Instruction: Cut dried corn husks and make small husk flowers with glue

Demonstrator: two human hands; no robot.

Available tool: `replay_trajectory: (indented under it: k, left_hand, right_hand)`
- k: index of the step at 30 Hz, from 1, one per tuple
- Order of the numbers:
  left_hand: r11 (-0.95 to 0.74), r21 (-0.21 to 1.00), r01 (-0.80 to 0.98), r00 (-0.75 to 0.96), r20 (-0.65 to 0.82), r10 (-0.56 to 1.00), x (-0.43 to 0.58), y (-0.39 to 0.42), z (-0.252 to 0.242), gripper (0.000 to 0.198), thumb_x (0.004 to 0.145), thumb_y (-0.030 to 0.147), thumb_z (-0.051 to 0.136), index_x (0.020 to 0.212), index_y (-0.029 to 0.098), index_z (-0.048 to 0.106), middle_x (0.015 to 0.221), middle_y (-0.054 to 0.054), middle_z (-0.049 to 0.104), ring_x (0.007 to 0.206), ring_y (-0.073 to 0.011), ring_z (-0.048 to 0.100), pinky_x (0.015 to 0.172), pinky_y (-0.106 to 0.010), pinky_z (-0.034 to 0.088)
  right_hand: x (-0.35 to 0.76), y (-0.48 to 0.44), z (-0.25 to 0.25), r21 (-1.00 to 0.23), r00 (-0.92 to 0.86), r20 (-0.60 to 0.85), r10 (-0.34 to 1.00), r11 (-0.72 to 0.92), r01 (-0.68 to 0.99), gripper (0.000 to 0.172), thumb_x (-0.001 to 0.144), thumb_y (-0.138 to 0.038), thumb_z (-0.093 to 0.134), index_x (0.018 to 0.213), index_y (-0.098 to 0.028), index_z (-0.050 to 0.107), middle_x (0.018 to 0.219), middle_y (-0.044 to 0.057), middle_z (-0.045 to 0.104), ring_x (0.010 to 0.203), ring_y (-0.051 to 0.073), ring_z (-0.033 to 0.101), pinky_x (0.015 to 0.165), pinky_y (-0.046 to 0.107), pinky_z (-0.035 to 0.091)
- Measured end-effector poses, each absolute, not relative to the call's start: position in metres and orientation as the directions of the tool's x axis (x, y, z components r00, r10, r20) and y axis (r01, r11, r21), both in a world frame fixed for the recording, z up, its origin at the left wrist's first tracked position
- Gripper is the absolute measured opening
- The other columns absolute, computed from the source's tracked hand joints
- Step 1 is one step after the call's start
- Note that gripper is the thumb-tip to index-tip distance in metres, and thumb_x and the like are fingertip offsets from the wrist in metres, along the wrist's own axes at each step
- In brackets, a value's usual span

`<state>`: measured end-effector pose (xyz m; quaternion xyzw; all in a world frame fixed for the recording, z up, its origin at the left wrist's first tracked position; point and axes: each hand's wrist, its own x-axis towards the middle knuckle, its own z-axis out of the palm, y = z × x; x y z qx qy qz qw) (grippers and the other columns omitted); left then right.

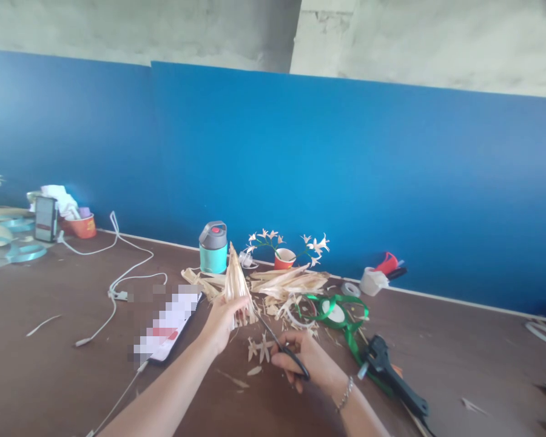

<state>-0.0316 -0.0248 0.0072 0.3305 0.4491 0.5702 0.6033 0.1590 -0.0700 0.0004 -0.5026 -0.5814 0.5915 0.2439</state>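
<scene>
Two grips meet over the brown counter (40, 379), each with something in it. The left grip (228, 312) has its fingers drawn together on the broad lower part of a tapering, straw-coloured piece of dried husk (236, 276), with no gap that I can make out. The right grip (299, 355) is curled round a slim pair of black-handled scissors (301, 366); how far the blades are parted cannot be told at this size.

The relation that matters most is between blades and husk. From the right grip, the tapering husk lies ahead and to the left, rising above the left grip, which is much the nearer of the two because it holds it. The scissors run forward and leftward out of the right grip, their far end close to the lower right corner of the husk; whether they touch it is unclear. The husk's long axis stands roughly upright, its narrow point aimed up and away from the left grip and its wide, ragged edge down beside the fingers, so the blades come at it slantwise.

Just left of the right grip lie small star-shaped husk cutouts (264, 349). Beyond both grips are loose pale husk strips (295, 281), and to the right of the right grip rests a black glue gun (394, 375).
</scene>
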Motion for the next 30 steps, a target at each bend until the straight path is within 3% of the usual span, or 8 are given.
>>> replay_trajectory:
  k: [5,30]
  left_hand:
    - [0.162,0.904,-0.396,-0.048,-0.197,0.979,-0.0304,-0.0265,0.01,0.016,0.054,0.024,0.073,0.065,0.015,0.067,0.052,0.0,0.061,0.049,-0.0155,0.058,0.047,-0.023,0.039]
    - [0.179,0.896,-0.406,-0.025,-0.207,0.978,-0.0311,-0.028,0.0117,0.013,0.054,0.021,0.074,0.064,0.016,0.068,0.053,0.0,0.061,0.046,-0.0137,0.055,0.045,-0.022,0.039]
  right_hand:
    - [0.1575,-0.0707,0.0012,-0.93,-0.366,-0.314,0.876,-0.208,0.302,0.033,0.061,-0.041,0.068,0.074,-0.013,0.058,0.041,-0.007,0.051,0.03,0.005,0.042,0.03,0.015,0.036]
    - [0.1571,-0.0713,0.0049,-0.917,-0.37,-0.325,0.87,-0.195,0.348,0.032,0.063,-0.041,0.066,0.075,-0.013,0.057,0.04,-0.008,0.049,0.029,0.004,0.039,0.029,0.014,0.031]
